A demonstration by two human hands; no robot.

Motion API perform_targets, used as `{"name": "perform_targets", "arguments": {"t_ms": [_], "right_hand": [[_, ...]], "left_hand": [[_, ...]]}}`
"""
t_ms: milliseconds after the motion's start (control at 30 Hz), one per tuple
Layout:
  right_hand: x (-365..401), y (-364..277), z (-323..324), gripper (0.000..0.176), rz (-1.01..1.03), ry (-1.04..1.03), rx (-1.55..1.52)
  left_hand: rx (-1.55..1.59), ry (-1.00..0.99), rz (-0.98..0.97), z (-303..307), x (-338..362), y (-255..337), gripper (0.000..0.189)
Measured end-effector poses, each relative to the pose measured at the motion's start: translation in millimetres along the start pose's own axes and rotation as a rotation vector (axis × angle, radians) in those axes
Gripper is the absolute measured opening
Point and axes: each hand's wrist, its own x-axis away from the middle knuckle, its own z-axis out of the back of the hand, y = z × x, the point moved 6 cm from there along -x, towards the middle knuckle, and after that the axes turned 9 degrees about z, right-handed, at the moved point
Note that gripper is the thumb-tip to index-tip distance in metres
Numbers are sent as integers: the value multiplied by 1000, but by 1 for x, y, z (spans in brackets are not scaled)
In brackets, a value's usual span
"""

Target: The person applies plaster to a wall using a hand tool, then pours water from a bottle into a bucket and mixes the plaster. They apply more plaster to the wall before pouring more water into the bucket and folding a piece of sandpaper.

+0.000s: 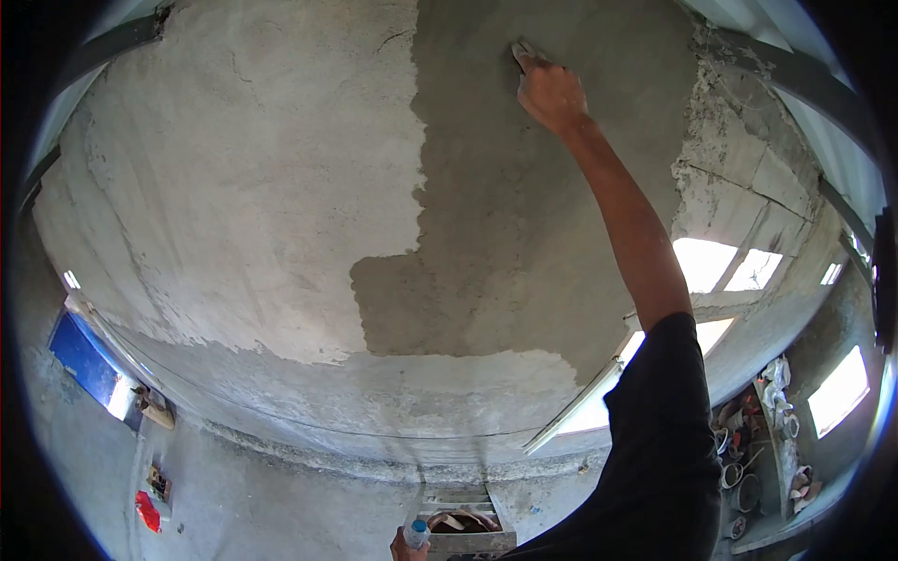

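My right hand [554,96] is raised high against the wall, its fingers closed around a trowel [522,49]. Only a narrow grey part of the tool shows past the fingers; the hand hides the rest. Around it spreads a dark, damp-looking patch of plaster [524,215], which borders paler, dry-looking wall [262,168] on the left along a ragged edge. Low in the view, my left hand [404,550] grips a clear plastic bottle [416,534] with a blue top, held upright. Part of that hand is cut off by the lower frame edge.
Beneath me a ladder [458,500] stands by the wall, with a round bucket [465,522] at it. Window openings [702,265] break the wall at right. Buckets and clutter [745,493] line the right side. A red bag [147,511] lies on the floor at left, below a blue door [92,360].
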Motion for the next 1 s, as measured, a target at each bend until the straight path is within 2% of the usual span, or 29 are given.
{"name": "perform_targets", "arguments": {"t_ms": [33, 67, 100, 133, 167, 200, 233, 267, 300, 333, 467, 533, 667, 733, 767, 833, 867, 933, 967, 1000], "right_hand": [[1, -4, 0, 46, -91, -161, 16], [-1, -5, -1, 46, -85, -155, 16], [-1, -5, 2, 41, -92, -32, 15], [1, -3, 6, 37, -102, 91, 15], [-2, 4, 1, 37, -103, 93, 15], [-7, 8, -2, 37, -9, 170, 31], [-9, 7, -1, 38, 84, 244, 46], [-8, 3, 3, 38, 84, 242, 44], [-8, 0, 3, 39, 12, 58, 57], [-6, -4, 0, 41, -59, -126, 70], [-7, -2, 0, 42, -196, -189, 67], [-12, 2, 9, 37, -30, 280, 56], [-5, 1, 2, 32, -44, 143, 81], [-3, -8, 7, 28, -145, -210, 80], [-3, -10, 8, 28, -145, -211, 80], [-6, -5, 20, 30, -225, 19, 39], [-9, 4, 11, 30, -226, 21, 40], [-15, 9, 2, 24, -9, 238, 34], [-12, 12, -2, 24, -9, 236, 33], [-11, 10, -12, 29, -49, 10, 40]], "left_hand": [[4, 6, -1, 8, 3, 21, 30], [58, -20, 62, 25, 12, 75, 30], [109, -48, 127, 34, 17, 102, 30], [109, -46, 125, 34, 16, 102, 30], [88, -53, 132, 33, 15, 99, 32], [68, -62, 141, 32, 16, 95, 34], [67, -63, 144, 26, 16, 78, 34], [223, -114, 247, 14, 11, 44, 34], [379, -164, 349, 6, 10, 23, 35], [379, -163, 352, 11, 4, 18, 35], [357, -162, 335, 2, 1, 14, 34], [337, -167, 327, 2, -2, 13, 34], [301, -167, 326, 6, 2, 9, 34], [296, -162, 314, 3, -3, 10, 34], [289, -162, 312, 3, -3, 10, 34], [272, -161, 300, 4, -8, 10, 34], [264, -160, 295, 5, -10, 11, 34], [246, -162, 292, 4, -9, 11, 33], [239, -163, 290, 4, -8, 10, 33], [233, -163, 288, 3, -8, 11, 33]]}}
